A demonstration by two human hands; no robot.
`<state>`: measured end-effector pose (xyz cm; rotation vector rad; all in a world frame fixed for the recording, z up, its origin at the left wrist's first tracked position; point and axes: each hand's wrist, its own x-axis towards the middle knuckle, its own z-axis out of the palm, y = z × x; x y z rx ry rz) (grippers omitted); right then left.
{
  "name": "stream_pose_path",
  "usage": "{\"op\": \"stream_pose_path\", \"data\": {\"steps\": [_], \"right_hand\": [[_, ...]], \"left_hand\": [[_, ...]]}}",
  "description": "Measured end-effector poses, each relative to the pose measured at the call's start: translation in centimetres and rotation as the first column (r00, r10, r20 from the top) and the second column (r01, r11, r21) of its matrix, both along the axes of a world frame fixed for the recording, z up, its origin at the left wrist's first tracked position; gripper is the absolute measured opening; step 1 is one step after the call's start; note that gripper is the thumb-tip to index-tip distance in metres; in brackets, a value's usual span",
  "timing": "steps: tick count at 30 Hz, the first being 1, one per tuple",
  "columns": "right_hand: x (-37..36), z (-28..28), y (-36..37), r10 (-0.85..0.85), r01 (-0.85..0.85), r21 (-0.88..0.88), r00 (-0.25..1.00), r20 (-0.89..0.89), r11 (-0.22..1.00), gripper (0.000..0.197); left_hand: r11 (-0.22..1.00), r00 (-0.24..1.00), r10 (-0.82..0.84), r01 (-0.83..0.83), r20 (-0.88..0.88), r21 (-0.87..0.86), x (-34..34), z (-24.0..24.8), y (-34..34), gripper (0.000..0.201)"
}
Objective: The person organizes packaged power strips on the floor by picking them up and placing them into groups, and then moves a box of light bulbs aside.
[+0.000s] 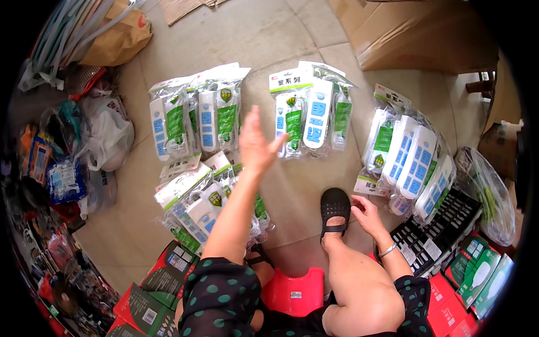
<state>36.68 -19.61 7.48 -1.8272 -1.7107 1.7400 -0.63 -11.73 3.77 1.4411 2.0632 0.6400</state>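
My left hand (258, 145) reaches out over the floor with its fingers stretched and the thumb spread, and it holds nothing. To its left lies a group of packaged power strips (206, 121), white with blue sockets, in clear bags with green labels. Another group of power strips (317, 115) lies just beyond it to the right. Under my left forearm is a nearer pile of bagged power strips (199, 210), partly hidden by the arm. My right hand (366, 215), with a bracelet at the wrist, hangs beside my black shoe (335, 209), its fingers loosely bent and apart, with nothing in them.
More bagged power strips (414, 160) fan out at the right, by a black slotted tray (443, 230). A pink stool (293, 292) is under me. Red and green boxes (147, 312) flank both sides. Plastic bags (106, 129) crowd the left; a large carton (421, 36) stands far right.
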Motion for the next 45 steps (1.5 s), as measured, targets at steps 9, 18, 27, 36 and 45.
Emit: {"op": "stream_pose_path", "data": {"steps": [9, 18, 27, 36, 45], "right_hand": [[-1.0, 0.2, 0.2, -0.005, 0.004, -0.027, 1.0, -0.025, 1.0, 0.036], [0.1, -0.4, -0.4, -0.028, 0.028, 0.0, 0.999, -0.032, 1.0, 0.036], [-0.8, -0.3, -0.2, -0.027, 0.027, -0.011, 0.999, -0.041, 1.0, 0.036], [-0.1, -0.5, -0.2, 0.014, -0.015, -0.023, 1.0, -0.028, 1.0, 0.038], [-0.1, -0.6, -0.1, 0.004, -0.005, -0.023, 1.0, -0.012, 1.0, 0.039]], "left_hand": [[0.897, 0.671, 0.386, -0.112, 0.633, -0.429, 3.4, -1.3, 1.3, 0.112], [0.924, 0.935, 0.354, -0.352, -0.012, -0.151, -4.6, 8.9, 1.2, 0.111], [0.951, 0.783, 0.191, -0.296, -0.592, -0.085, -5.6, 0.9, -2.1, 0.101], [0.994, 0.994, 0.022, -0.01, 0.108, -0.109, 9.9, 0.0, 2.5, 0.112], [0.952, 0.832, 0.255, -0.305, 0.492, 0.022, 5.1, 3.0, 2.1, 0.066]]}}
